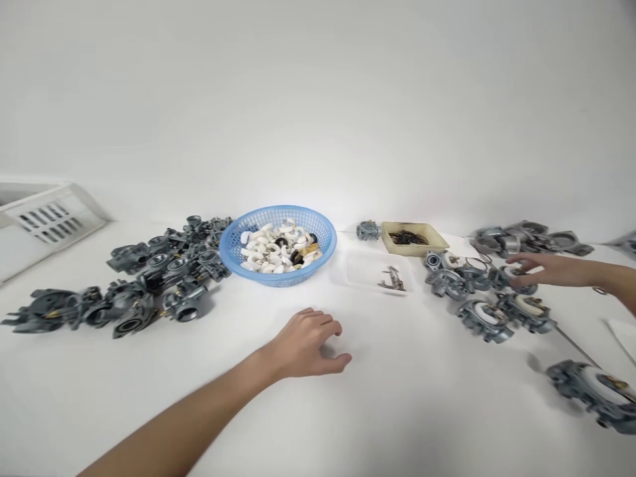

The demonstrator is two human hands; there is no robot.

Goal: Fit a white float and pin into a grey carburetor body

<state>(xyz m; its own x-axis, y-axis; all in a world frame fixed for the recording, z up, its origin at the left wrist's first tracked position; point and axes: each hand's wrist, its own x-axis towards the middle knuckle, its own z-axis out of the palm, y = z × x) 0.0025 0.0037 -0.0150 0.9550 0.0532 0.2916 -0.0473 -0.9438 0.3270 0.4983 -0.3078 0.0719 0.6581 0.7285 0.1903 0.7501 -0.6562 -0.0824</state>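
Observation:
My left hand (309, 344) is over the white table with nothing in it, its fingers loosely bent and the thumb held apart. At the right, my right hand (539, 270) reaches over a grey metal carburetor body (504, 277). Its fingers and thumb are spread; whether they touch the body I cannot tell. Close by lie several more carburetors, among them one with a white float (484, 313) and another with a white float (529, 306). Nearest me on that side sits a blurred carburetor (591, 394), also with a white float.
A blue basket (278, 278) holds white floats and a few dark ones. Many carburetor bodies (183, 305) are heaped at left, near a white crate (54, 218). A clear tray (358, 273) holds small metal pins; a cream tray (442, 240) holds black rings. Grey bowl-like castings (531, 237) lie behind.

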